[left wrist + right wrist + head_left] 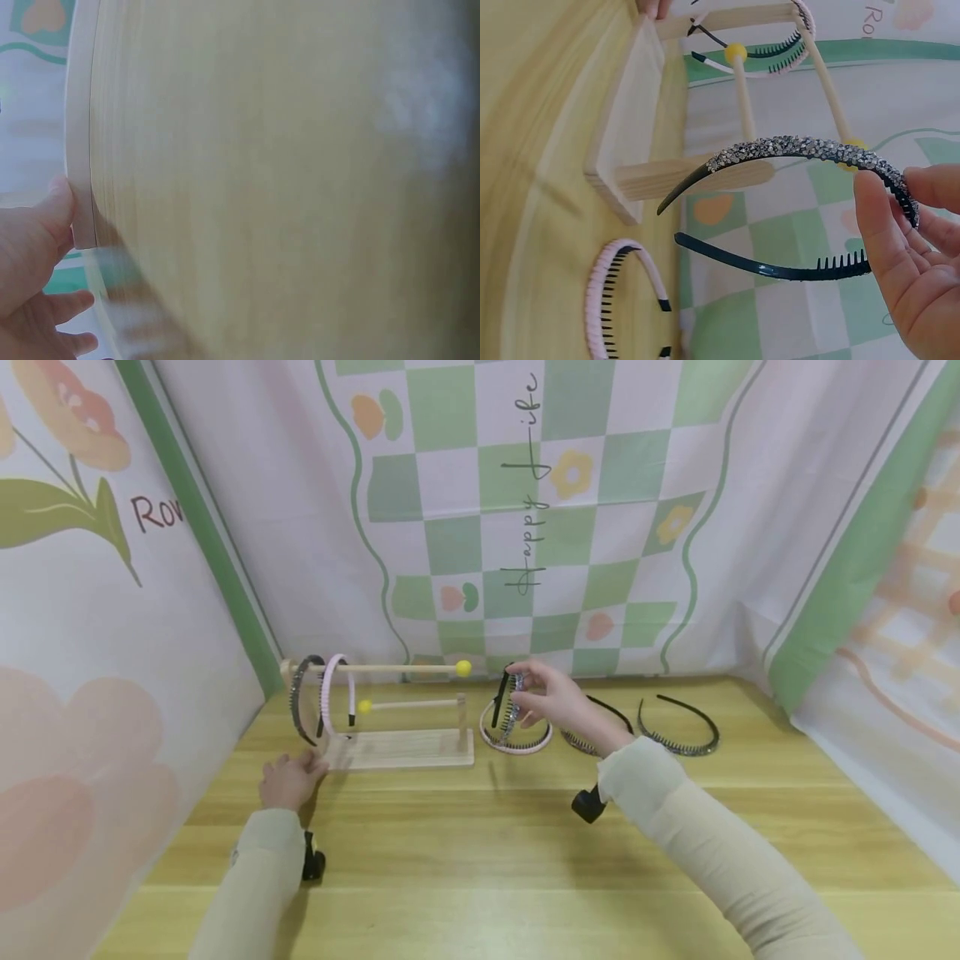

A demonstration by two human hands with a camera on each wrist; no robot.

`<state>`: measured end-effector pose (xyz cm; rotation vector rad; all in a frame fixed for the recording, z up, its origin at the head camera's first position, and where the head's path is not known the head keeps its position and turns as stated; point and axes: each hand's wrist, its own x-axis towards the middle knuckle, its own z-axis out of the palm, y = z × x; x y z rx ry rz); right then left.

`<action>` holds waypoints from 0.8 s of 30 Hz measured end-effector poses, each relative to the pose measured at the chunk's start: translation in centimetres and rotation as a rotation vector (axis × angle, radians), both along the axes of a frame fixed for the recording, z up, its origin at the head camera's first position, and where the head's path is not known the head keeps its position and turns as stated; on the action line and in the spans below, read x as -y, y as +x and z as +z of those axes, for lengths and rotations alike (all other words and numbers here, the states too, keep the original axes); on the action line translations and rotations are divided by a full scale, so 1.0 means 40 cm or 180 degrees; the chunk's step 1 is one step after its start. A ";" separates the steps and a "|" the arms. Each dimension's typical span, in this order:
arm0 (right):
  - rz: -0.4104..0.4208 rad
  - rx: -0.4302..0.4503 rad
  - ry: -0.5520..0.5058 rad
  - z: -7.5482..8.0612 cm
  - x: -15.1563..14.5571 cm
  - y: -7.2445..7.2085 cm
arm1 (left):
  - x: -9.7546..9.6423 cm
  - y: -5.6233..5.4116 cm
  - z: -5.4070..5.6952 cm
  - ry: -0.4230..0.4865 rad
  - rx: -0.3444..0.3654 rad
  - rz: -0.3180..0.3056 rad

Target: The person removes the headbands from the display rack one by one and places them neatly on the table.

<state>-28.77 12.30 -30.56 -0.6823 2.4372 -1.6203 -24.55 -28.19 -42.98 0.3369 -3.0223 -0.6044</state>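
My right hand (553,693) pinches a black toothed headband (802,146) covered in silver sparkly stones, raised above the table. In the right wrist view thumb and fingers grip its curved top, and both tips point away from the palm. My left hand (288,781) holds the left end of a wooden headband stand (405,750), thumb against the base's edge. On the stand's upper rod (408,669) hang a dark headband (295,702) and a pink headband (327,702). The held headband is just right of that rod's yellow ball end (463,668).
A pink toothed headband (528,750) lies on the table below my right hand. Further right are a dark headband (611,703), partly behind my forearm, and another dark sparkly one (697,748). A lower rod (416,704) points left. Printed curtains surround the table.
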 end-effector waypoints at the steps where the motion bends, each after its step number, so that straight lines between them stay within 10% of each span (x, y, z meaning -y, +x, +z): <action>1: -0.0003 0.0004 0.0019 -0.004 -0.002 0.004 | 0.000 0.000 0.001 -0.0008 -0.0008 -0.0002; 24: 0.0220 0.0250 0.0042 -0.115 -0.059 0.059 | -0.001 -0.002 -0.003 -0.0014 -0.0013 -0.0001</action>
